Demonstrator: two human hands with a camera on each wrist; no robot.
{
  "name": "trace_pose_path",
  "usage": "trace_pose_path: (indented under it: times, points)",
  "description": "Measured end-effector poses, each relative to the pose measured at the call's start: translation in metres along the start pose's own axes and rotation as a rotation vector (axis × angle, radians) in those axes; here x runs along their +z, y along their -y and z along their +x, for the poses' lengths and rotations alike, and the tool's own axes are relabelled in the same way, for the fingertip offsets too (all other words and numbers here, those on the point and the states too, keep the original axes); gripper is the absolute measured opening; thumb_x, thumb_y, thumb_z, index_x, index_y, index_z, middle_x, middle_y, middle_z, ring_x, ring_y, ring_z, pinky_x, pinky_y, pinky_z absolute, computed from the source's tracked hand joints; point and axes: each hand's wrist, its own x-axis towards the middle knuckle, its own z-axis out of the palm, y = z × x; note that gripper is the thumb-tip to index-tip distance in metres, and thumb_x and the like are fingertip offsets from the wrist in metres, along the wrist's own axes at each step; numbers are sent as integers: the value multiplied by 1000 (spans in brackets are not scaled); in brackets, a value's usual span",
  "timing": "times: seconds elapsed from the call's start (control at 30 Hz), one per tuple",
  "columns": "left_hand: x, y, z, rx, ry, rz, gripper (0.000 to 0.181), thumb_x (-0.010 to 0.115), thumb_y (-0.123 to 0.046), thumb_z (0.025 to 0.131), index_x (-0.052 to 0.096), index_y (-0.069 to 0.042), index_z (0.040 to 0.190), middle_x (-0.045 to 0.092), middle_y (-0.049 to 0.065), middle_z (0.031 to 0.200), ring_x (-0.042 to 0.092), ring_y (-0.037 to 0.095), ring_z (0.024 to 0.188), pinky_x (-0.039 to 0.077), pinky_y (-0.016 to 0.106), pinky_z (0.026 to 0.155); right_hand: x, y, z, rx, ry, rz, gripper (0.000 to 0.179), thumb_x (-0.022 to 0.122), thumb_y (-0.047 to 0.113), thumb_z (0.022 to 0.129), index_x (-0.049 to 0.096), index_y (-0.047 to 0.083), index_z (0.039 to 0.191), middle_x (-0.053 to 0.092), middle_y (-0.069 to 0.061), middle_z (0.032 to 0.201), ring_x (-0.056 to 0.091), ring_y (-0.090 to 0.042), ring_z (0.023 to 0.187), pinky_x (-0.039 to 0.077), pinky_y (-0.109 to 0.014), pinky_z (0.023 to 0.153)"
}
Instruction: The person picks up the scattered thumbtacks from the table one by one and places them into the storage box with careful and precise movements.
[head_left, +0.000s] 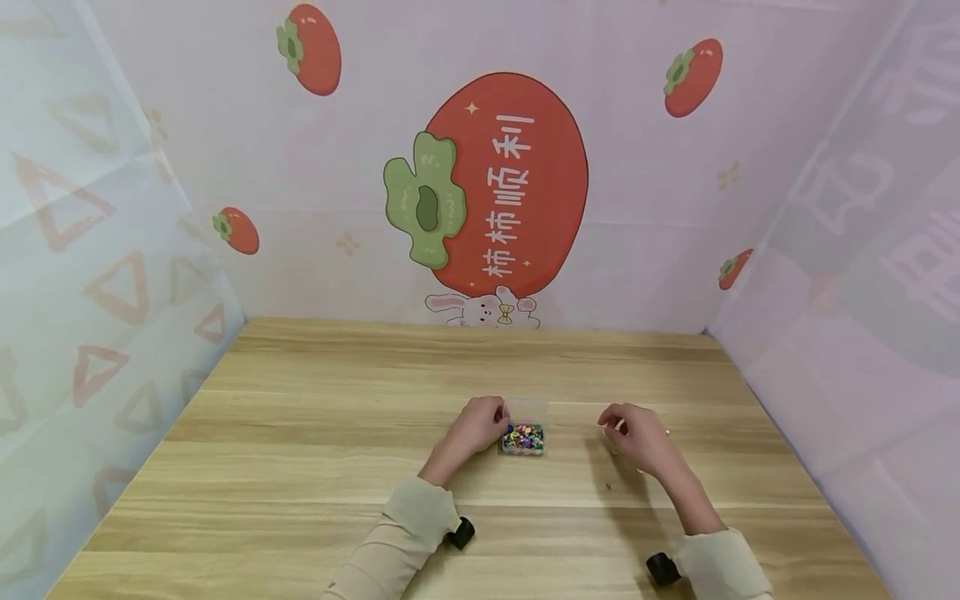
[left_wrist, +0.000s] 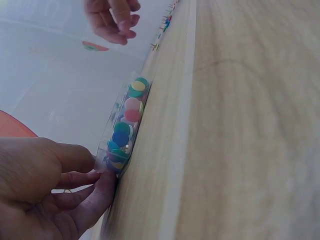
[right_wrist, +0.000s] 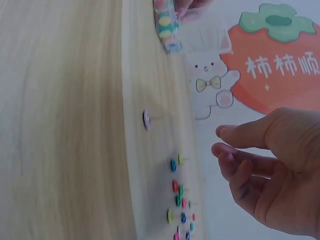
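A small clear plastic box [head_left: 522,452] full of colourful thumbtacks [left_wrist: 131,115] sits on the wooden table, its transparent lid [right_wrist: 207,35] standing up behind it. My left hand [head_left: 480,423] grips the left end of the box between thumb and fingers. To the right, my right hand [head_left: 636,435] hovers above the table, its fingers loosely bent. The right wrist view shows a gap between thumb and forefinger, with nothing visible in it. Below that hand, several loose thumbtacks [right_wrist: 170,216] lie scattered, many with pins pointing up. A pale purple thumbtack [right_wrist: 147,120] lies apart, nearer the box.
The wood-grain table [head_left: 315,417] meets a printed back cloth [head_left: 360,283] with persimmon pictures. Similar cloths hang along the left and right sides. A black wrist camera [head_left: 461,533] is on the left sleeve, another black camera [head_left: 663,569] on the right.
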Motion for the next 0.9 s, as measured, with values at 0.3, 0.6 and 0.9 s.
trace_pose_path:
  times: [0.3,0.6,0.9]
  points:
    - [-1,0,1,-22,6,-4,9,63,-8,94,64,-9,85,60,1,77,50,11,67,41,22,60,2,-15,-9,19,63,-31,11,75,-3,80,70,8,82,65,0,78,54,-9,69,47,-28,64]
    - [1,-1,0,-23,19,-7,8,63,-8,93,64,-9,85,61,1,78,50,12,68,42,24,62,10,-18,-11,6,-8,-113,22,75,-5,74,62,12,67,55,4,66,46,-8,63,40,-24,59]
    - [-1,-1,0,-28,16,-1,8,63,-9,94,65,-9,86,61,1,79,50,11,69,42,24,63,9,-14,-6,59,-6,-70,19,69,-3,79,62,12,70,59,1,69,50,-10,63,42,-27,60]
